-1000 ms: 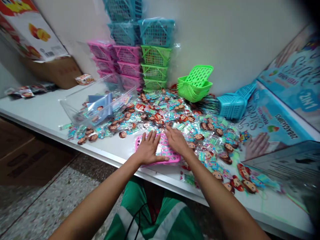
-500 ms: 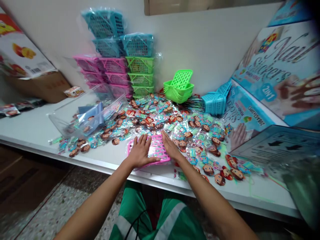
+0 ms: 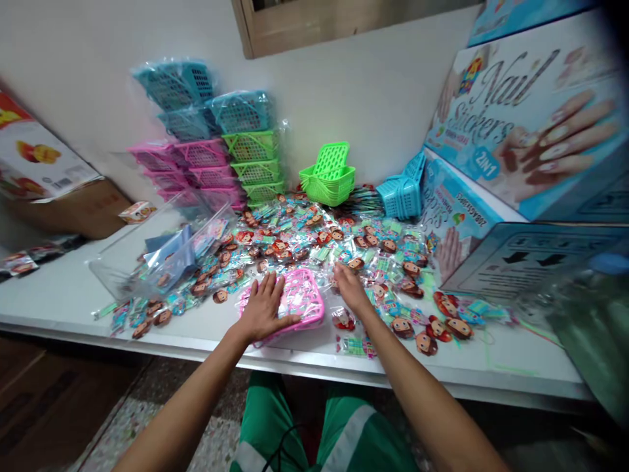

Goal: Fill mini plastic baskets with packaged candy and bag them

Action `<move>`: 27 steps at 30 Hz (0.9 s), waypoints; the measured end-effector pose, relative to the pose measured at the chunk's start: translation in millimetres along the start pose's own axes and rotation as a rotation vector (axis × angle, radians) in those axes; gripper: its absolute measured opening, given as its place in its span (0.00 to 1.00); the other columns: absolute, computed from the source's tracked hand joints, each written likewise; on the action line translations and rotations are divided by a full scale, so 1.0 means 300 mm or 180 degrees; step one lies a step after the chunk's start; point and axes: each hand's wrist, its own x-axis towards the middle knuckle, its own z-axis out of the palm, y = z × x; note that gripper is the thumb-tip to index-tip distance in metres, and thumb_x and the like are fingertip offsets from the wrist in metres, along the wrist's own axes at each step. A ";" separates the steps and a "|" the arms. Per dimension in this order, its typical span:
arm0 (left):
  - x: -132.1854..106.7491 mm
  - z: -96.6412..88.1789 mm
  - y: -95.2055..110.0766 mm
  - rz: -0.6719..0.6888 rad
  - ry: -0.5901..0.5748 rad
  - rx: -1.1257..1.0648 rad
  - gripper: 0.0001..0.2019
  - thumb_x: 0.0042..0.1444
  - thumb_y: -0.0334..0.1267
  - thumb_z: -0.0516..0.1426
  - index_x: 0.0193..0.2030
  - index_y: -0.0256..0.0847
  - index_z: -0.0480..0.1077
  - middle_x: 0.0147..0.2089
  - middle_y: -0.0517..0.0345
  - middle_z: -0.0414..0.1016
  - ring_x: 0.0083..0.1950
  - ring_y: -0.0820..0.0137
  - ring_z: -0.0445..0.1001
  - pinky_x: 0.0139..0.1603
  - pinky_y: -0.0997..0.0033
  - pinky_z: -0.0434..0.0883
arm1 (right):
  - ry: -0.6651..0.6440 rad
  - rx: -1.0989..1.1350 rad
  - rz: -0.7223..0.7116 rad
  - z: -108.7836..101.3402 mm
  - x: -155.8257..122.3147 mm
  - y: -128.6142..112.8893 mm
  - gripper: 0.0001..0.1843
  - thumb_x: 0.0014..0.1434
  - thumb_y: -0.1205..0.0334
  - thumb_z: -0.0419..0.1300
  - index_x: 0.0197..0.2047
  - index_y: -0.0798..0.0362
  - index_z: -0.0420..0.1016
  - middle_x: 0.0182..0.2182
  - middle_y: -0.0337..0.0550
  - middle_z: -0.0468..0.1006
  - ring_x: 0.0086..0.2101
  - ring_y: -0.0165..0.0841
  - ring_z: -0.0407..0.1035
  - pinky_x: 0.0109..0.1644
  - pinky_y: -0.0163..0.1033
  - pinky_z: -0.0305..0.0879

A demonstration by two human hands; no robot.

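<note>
A pink plastic basket (image 3: 303,298) in clear wrapping lies near the front edge of the table. My left hand (image 3: 265,308) rests flat on its left part, fingers spread and thumb stretched to the right. Just right of the basket is my right hand (image 3: 348,286), its fingers curled closed at the loose end of the clear plastic bag (image 3: 326,278). The fingertips are partly hidden. Small packets with cartoon-head cards (image 3: 344,320) lie beneath and beside the right hand.
Wrapped blue, pink and green baskets (image 3: 201,154) are stacked at the back left. Nested green baskets (image 3: 328,187) and blue baskets (image 3: 400,196) stand farther back. A clear bin (image 3: 118,262) lies left; nail sticker boxes (image 3: 521,118) stand right. Many packets cover the middle.
My right hand has left the basket's right edge, moved a little right and closed its fingers. My left hand stays flat on the basket. The camera view has shifted.
</note>
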 end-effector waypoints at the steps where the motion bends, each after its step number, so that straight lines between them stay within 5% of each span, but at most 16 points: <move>1: 0.002 0.000 0.002 0.0000 -0.0005 0.0004 0.50 0.49 0.69 0.47 0.69 0.35 0.40 0.71 0.35 0.40 0.71 0.49 0.38 0.65 0.41 0.42 | -0.0010 -0.0006 -0.0061 0.002 -0.009 -0.014 0.29 0.63 0.44 0.44 0.59 0.53 0.64 0.55 0.50 0.70 0.55 0.36 0.63 0.60 0.45 0.55; 4: 0.005 0.000 0.006 0.0016 0.0024 -0.0014 0.49 0.48 0.68 0.48 0.69 0.36 0.41 0.70 0.35 0.42 0.70 0.48 0.40 0.65 0.40 0.44 | -0.0143 0.0040 -0.0225 0.043 -0.005 -0.067 0.22 0.59 0.49 0.52 0.51 0.49 0.73 0.54 0.44 0.72 0.56 0.36 0.60 0.63 0.42 0.48; 9: 0.005 0.001 0.004 0.0008 0.0062 -0.0071 0.50 0.47 0.69 0.49 0.69 0.37 0.42 0.70 0.35 0.42 0.70 0.47 0.41 0.64 0.40 0.43 | -0.0444 0.0348 0.0059 0.138 0.095 -0.078 0.19 0.53 0.46 0.56 0.32 0.53 0.78 0.31 0.43 0.80 0.38 0.39 0.71 0.47 0.42 0.64; 16: 0.014 0.004 0.003 -0.0067 -0.0061 -0.0232 0.51 0.46 0.70 0.48 0.69 0.39 0.40 0.71 0.36 0.40 0.70 0.48 0.39 0.65 0.40 0.40 | -0.0677 0.1120 0.0694 0.224 0.141 0.017 0.24 0.50 0.44 0.56 0.40 0.55 0.73 0.31 0.44 0.79 0.28 0.33 0.71 0.33 0.38 0.67; 23: 0.010 0.002 0.000 -0.0078 -0.0030 -0.0313 0.52 0.45 0.70 0.48 0.69 0.39 0.39 0.71 0.36 0.40 0.70 0.46 0.40 0.65 0.39 0.41 | -0.1051 0.1053 0.0705 0.174 0.130 0.007 0.26 0.49 0.39 0.58 0.34 0.55 0.75 0.27 0.43 0.78 0.29 0.36 0.71 0.35 0.40 0.67; 27: 0.007 0.001 -0.002 -0.0050 0.0017 -0.0282 0.52 0.45 0.71 0.48 0.69 0.37 0.40 0.70 0.35 0.40 0.70 0.46 0.39 0.65 0.39 0.40 | -0.0762 0.0629 0.0581 0.100 0.144 -0.012 0.25 0.52 0.40 0.56 0.33 0.55 0.75 0.29 0.44 0.78 0.33 0.37 0.70 0.39 0.41 0.64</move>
